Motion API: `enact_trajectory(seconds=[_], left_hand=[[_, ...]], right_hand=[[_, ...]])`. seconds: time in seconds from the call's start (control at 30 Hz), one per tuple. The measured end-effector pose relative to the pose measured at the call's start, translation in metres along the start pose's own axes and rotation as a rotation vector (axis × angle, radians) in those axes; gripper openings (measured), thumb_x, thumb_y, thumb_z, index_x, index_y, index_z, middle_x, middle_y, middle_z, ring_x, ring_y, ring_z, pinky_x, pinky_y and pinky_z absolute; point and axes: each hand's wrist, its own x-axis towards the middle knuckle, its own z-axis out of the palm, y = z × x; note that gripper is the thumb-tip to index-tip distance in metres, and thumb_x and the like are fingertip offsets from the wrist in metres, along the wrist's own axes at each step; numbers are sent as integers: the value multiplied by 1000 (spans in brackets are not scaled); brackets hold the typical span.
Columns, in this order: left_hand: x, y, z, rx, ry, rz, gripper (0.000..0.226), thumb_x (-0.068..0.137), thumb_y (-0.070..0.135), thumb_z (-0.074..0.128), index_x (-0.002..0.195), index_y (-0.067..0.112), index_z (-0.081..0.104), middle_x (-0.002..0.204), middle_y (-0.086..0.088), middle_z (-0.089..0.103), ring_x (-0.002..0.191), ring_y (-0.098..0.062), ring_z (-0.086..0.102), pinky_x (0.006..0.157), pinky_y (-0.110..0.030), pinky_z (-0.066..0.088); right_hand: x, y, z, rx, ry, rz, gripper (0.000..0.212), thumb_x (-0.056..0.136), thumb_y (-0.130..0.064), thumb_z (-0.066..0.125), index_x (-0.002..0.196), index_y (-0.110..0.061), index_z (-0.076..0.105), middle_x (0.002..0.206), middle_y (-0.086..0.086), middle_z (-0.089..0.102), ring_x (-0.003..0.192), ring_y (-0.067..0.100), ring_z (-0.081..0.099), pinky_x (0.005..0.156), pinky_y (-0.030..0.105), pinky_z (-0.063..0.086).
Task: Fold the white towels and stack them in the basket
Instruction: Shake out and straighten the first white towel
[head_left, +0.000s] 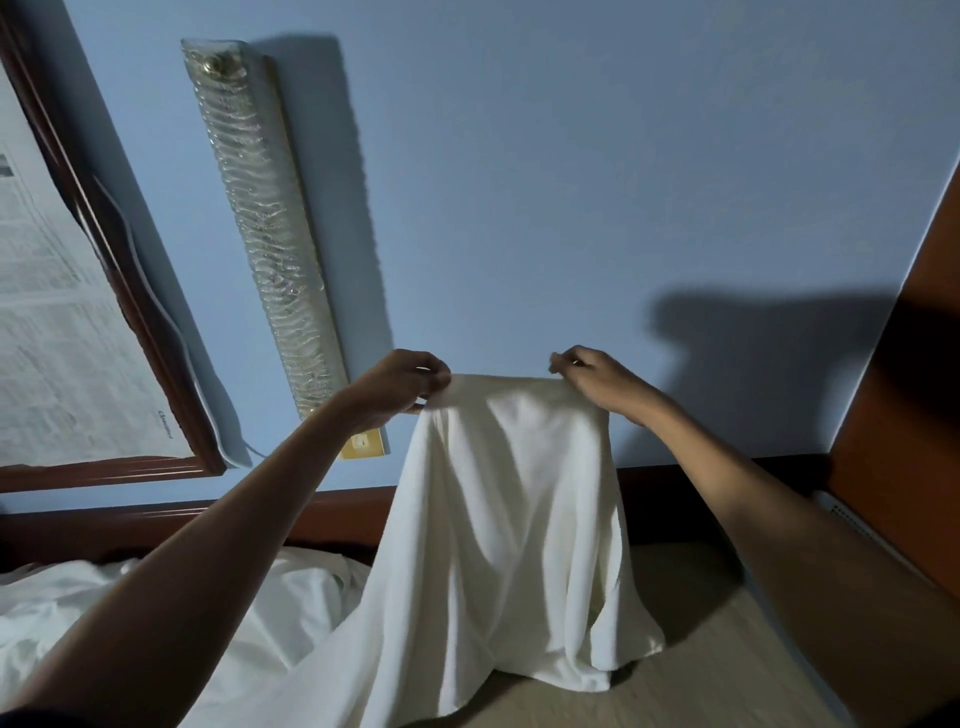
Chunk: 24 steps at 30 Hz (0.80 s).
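A white towel (509, 519) is being held up in the air by both hands, in front of a blue wall (571, 182). Its upper left corner is being pinched by the left hand (400, 387), with the fingers closed around the cloth. The upper right corner is being gripped by the right hand (592, 376), whose fingers are also closed on the edge. Between the two hands the top edge of the towel is being kept almost straight and level. From there the cloth is hanging down in soft folds, and its lower part is being rested on the beige surface (701, 675) below. To the left of it, more white cloth (156, 613) is lying crumpled in a heap; it cannot be told whether these are towels or bedding. Behind, a dark wooden board (156, 525) is running along the foot of the wall. On the wall, a long ribbed glass lamp (265, 223) is being seen to the left of the hands, and further left a picture in a dark wooden frame (104, 234) is hanging.
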Motion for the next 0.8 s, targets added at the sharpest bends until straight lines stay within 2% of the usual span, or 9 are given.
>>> enact_trajectory(seconds=[0.07, 0.13, 0.2, 0.3, 0.37, 0.47, 0.57, 0.67, 0.8], left_hand=[[-2, 12, 5, -133, -47, 25, 14, 102, 7, 60, 90, 9, 66, 77, 0, 60, 71, -12, 56, 70, -25, 49], [-3, 24, 10, -208, -95, 64, 14, 102, 5, 58, 91, 7, 67, 78, -2, 62, 72, -11, 60, 71, -25, 52], [-2, 35, 11, -223, -137, 83, 14, 102, 4, 58, 91, 6, 67, 79, -2, 64, 73, -11, 63, 71, -25, 53], [0, 39, 7, -166, -130, 91, 11, 99, 4, 63, 91, 7, 70, 84, -3, 67, 80, -14, 63, 79, -31, 54], [-1, 33, 1, -108, -94, 74, 5, 97, 6, 67, 96, 7, 72, 90, -5, 69, 84, -15, 63, 82, -31, 53], [-4, 22, 3, -63, -136, 52, 16, 95, 6, 70, 110, 2, 73, 98, -9, 73, 89, -13, 68, 85, -27, 56], [-5, 18, 17, 49, -120, 77, 13, 91, 0, 71, 103, 1, 76, 92, -12, 75, 84, -11, 70, 79, -23, 58], [-3, 18, 24, 164, -40, 85, 11, 85, -1, 69, 92, -6, 75, 79, -13, 67, 76, -12, 63, 74, -22, 60], [1, 14, 20, 168, -20, 39, 18, 83, -1, 66, 88, -18, 66, 73, -12, 56, 75, -17, 56, 72, -24, 60]], right_hand=[[-9, -13, 9, -7, -140, -59, 40, 91, -69, 54, 108, -36, 69, 107, -9, 68, 101, 8, 64, 87, 26, 47], [-15, -23, 23, -22, -285, -121, 36, 84, -71, 62, 105, -44, 71, 109, -13, 71, 101, 4, 65, 89, 26, 49], [-17, -28, 36, 15, -373, -131, 28, 90, -58, 66, 107, -37, 74, 109, -13, 72, 105, 7, 66, 91, 28, 51], [-19, -28, 40, 218, -402, -121, 36, 97, -42, 65, 114, -12, 71, 110, 0, 73, 108, 14, 67, 103, 38, 53], [-22, -26, 33, 307, -388, -116, 32, 98, -42, 63, 101, -10, 68, 96, -2, 67, 96, 13, 65, 101, 39, 52], [-24, -29, 27, 351, -295, -112, 32, 100, -45, 60, 76, -24, 59, 80, -7, 58, 79, 14, 55, 79, 33, 47], [-21, -40, 26, 355, -229, -122, 33, 102, -36, 60, 75, -19, 51, 73, -6, 51, 69, 12, 48, 67, 27, 35], [-16, -51, 22, 313, -177, -158, 33, 100, -30, 62, 74, -17, 47, 72, -5, 42, 68, 12, 39, 65, 27, 29], [-12, -54, 6, 345, -88, -177, 31, 96, -31, 66, 73, -17, 50, 75, -2, 39, 72, 14, 36, 64, 28, 26]])
